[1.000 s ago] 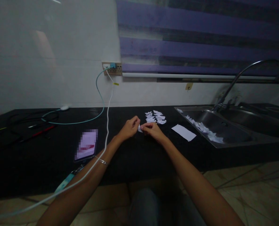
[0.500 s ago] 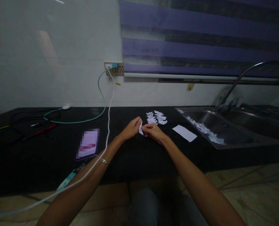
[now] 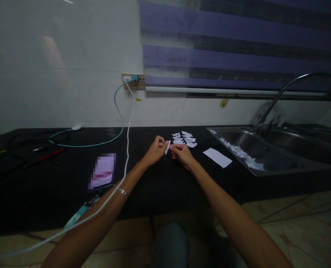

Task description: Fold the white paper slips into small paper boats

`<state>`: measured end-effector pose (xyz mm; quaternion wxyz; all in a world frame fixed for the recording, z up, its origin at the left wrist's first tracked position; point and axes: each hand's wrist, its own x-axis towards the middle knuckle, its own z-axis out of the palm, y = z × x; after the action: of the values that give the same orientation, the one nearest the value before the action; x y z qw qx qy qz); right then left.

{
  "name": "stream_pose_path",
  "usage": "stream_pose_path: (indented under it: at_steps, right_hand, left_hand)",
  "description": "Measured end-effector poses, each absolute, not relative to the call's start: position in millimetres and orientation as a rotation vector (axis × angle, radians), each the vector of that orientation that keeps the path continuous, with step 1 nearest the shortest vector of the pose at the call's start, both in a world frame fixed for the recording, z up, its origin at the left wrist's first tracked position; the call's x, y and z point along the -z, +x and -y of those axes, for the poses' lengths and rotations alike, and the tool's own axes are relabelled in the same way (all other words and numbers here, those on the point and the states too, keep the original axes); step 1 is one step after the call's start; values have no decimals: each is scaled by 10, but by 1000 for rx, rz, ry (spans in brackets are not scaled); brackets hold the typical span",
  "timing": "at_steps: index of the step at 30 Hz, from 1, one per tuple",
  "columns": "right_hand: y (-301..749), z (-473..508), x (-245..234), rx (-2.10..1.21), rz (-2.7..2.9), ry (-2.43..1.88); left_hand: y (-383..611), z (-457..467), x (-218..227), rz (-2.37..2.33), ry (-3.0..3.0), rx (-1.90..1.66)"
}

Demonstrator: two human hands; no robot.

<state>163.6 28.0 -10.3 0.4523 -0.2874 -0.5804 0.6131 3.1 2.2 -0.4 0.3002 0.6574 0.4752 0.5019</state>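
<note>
Over the black counter [image 3: 56, 186], my left hand [image 3: 155, 150] and my right hand [image 3: 182, 153] meet, and both pinch one small white folded paper piece [image 3: 167, 147] between their fingertips. The piece stands nearly upright between the two hands. Just beyond the hands lies a pile of several small folded white paper pieces [image 3: 184, 138]. A flat white paper sheet [image 3: 218, 157] rests to the right of my right hand.
A steel sink [image 3: 280, 163] with paper scraps [image 3: 242, 152] inside and a curved tap [image 3: 294, 89] lies at the right. A phone [image 3: 103, 171] rests left of my arm, with a white cable [image 3: 128, 141] running to a wall socket [image 3: 133, 80]. Cables and pens lie far left.
The paper piece has been turned from lying low between my fingers to nearly upright, and both hands have lifted it slightly. The rest has stayed put.
</note>
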Motion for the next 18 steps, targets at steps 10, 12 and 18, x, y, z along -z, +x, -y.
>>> stream_pose_path:
  at_steps: [10, 12, 18]
  right_hand:
    - [1649, -291, 121, -1477, 1483, -705]
    - [1645, -297, 130, -1524, 1477, -683]
    - [1626, -275, 109, -1486, 1474, -741]
  left_hand:
    - [-45, -57, 59, -1238, 2015, -1090]
    - [-51, -47, 62, -1198, 1934, -1081]
    - [-56, -43, 53, -1115, 1902, -1072]
